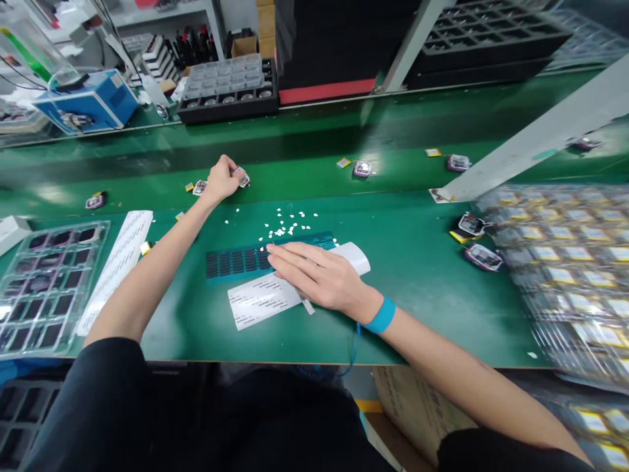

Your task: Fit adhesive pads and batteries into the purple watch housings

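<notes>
My left hand (225, 179) reaches over the far part of the green bench, its fingers closed on a small watch-like electronic module (242, 177). Another such module (199, 188) lies just left of that hand. My right hand (317, 272), a blue band round its wrist, lies flat with fingers stretched out together; its thumb is hidden. Its fingertips rest at a blue-backed sheet of black adhesive pieces (238, 262). Partly under the palm is a white printed backing sheet (263, 301), and a curled white sheet (354, 257) sticks out behind the hand. Small white scraps (280, 231) lie scattered beyond the fingers.
At left are a clear tray of modules (46, 285) and a long printed strip (118, 269). Modules with yellow-edged batteries (362, 169) line the far strip. Stacked clear trays (565, 262) fill the right, near a slanted white post (531, 141). Two modules (483, 257) lie beside them.
</notes>
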### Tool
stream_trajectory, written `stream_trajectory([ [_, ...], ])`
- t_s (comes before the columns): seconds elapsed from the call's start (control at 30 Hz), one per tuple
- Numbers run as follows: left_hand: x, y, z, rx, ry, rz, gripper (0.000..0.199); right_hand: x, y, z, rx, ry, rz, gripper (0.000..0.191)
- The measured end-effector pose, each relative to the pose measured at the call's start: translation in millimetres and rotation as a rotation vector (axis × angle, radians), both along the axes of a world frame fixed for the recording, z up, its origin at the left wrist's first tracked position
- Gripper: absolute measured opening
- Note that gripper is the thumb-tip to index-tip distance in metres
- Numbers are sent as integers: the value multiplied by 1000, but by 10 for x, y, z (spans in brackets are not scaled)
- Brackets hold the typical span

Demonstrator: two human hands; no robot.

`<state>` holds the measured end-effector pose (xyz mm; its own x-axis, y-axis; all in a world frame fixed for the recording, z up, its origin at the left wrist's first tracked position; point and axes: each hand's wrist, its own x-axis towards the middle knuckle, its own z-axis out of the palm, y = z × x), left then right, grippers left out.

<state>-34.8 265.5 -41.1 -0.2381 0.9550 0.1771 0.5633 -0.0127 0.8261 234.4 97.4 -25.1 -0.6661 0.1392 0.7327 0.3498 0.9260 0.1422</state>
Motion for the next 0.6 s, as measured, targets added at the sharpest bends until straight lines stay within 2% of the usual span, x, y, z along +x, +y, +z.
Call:
stream_trajectory([
  [0.07,91,-301,58,86,-80,8,29,-21,17,-17,-88,47,-20,18],
  [0.13,243,-721,134,89,-309,-49,30,-43,24,-50,-172,99,-46,21],
  [0.23,497,-1407,256,-23,-561,-168,42,-62,5,-113,-304,202,-77,27],
  [0.33,673,-1903,318,-156,-687,-233,40,-67,-36,-158,-406,283,-94,23],
  [0.43,752,-2124,308,-194,-744,-284,30,-76,-62,-170,-390,269,-146,17],
  [0.6,815,-2201,293,-148,-774,-290,28,-101,-78,-173,-344,229,-161,9],
])
